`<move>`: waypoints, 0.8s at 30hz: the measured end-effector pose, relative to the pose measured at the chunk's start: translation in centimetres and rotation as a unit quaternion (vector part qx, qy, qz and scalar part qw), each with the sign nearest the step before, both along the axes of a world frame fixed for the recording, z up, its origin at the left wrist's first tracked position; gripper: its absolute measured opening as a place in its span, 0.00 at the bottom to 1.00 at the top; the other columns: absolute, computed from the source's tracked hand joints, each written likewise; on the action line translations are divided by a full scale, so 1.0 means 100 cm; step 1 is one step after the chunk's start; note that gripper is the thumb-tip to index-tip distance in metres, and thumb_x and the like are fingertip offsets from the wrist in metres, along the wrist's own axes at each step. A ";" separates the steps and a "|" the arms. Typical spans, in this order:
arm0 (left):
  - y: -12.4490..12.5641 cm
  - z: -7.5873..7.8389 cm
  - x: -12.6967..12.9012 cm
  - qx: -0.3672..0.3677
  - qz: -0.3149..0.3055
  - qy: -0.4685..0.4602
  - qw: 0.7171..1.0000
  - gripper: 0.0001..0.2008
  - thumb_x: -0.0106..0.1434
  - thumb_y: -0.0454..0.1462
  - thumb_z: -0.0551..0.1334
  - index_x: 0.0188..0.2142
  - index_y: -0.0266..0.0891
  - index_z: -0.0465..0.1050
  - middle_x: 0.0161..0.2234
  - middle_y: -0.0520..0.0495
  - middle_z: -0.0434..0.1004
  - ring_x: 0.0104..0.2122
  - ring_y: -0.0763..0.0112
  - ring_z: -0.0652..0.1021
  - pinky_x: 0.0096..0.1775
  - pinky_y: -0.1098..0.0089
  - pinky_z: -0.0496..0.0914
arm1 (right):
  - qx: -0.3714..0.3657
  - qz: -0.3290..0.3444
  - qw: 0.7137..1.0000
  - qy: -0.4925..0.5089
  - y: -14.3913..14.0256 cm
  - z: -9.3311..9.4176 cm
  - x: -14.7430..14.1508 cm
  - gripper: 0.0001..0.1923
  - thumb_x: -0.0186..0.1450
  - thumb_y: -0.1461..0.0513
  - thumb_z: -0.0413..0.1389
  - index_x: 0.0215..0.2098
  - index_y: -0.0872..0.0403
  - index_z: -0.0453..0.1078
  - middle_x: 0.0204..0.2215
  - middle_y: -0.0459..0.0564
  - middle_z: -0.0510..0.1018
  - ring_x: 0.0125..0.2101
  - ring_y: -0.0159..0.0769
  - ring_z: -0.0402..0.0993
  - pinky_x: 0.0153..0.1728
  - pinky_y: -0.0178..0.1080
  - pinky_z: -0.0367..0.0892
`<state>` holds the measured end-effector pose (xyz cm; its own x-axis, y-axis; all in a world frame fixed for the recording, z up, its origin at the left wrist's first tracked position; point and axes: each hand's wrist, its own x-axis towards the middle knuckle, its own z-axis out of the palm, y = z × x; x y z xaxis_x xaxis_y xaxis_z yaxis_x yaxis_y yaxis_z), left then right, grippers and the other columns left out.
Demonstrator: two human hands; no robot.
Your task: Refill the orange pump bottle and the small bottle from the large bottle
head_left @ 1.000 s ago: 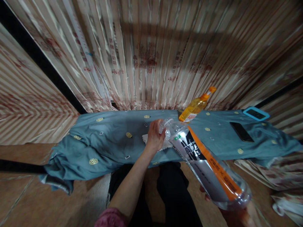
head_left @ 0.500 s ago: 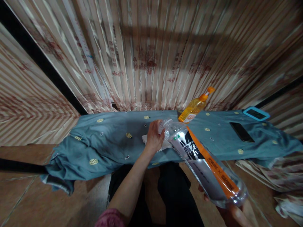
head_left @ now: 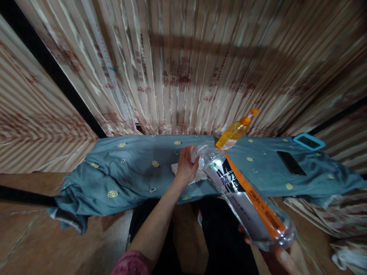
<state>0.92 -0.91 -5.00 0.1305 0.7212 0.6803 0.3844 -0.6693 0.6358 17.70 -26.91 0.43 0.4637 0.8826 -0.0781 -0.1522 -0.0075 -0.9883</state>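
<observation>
A large clear plastic bottle (head_left: 243, 194) with a silver, black and orange label is held tilted, its neck toward the upper left and its base toward the lower right. Around the neck end, the fingers of my left hand (head_left: 186, 164) are closed; whether a cap sits there is hard to make out. My right hand (head_left: 282, 256) grips the base from below, partly hidden behind the bottle. Under my left hand a white cloth (head_left: 197, 176) with a scalloped edge lies on the blue-green patterned sheet (head_left: 137, 175).
Behind the bottle stands an orange pump bottle (head_left: 232, 133) with yellow liquid. To the right lie a dark phone (head_left: 291, 163) and a blue-framed device (head_left: 309, 141). A striped curtain (head_left: 183, 76) hangs along the far edge, with dark poles (head_left: 57, 72) at the sides.
Both hands keep their hold on the plastic bottle. Its base end has shifted slightly left, and the camera view has moved a little. My legs have shifted slightly.
</observation>
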 end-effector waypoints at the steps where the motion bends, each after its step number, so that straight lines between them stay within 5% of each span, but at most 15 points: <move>1: 0.000 0.000 0.000 0.001 -0.002 -0.001 1.000 0.26 0.74 0.53 0.48 0.55 0.36 0.68 0.50 0.34 0.77 0.52 0.54 0.77 0.54 0.52 0.71 | -0.006 -0.007 1.000 0.017 0.002 0.002 -0.002 0.33 0.56 0.49 0.67 0.57 0.48 0.71 0.40 0.54 0.85 0.37 0.49 0.84 0.36 0.44 0.78; 7: 0.001 0.000 -0.001 -0.012 0.000 0.011 1.000 0.25 0.74 0.53 0.49 0.55 0.37 0.67 0.52 0.34 0.77 0.53 0.53 0.76 0.55 0.53 0.70 | -0.067 -0.046 0.996 0.030 0.008 0.024 -0.017 0.48 0.50 0.40 0.68 0.62 0.50 0.64 0.36 0.52 0.85 0.34 0.42 0.82 0.36 0.39 0.76; 24: 0.000 0.000 0.001 -0.023 0.008 0.015 1.000 0.28 0.74 0.55 0.46 0.56 0.37 0.68 0.52 0.35 0.77 0.53 0.55 0.76 0.56 0.53 0.71 | -0.049 -0.044 0.997 0.036 0.007 0.023 -0.017 0.37 0.52 0.43 0.69 0.54 0.51 0.71 0.38 0.53 0.86 0.36 0.43 0.83 0.36 0.38 0.77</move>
<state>0.99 -0.88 -5.05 0.1382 0.7540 0.6421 0.4139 -0.6330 0.6542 16.03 -26.24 2.70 0.5294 0.8249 -0.1983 -0.2268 -0.0877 -0.9700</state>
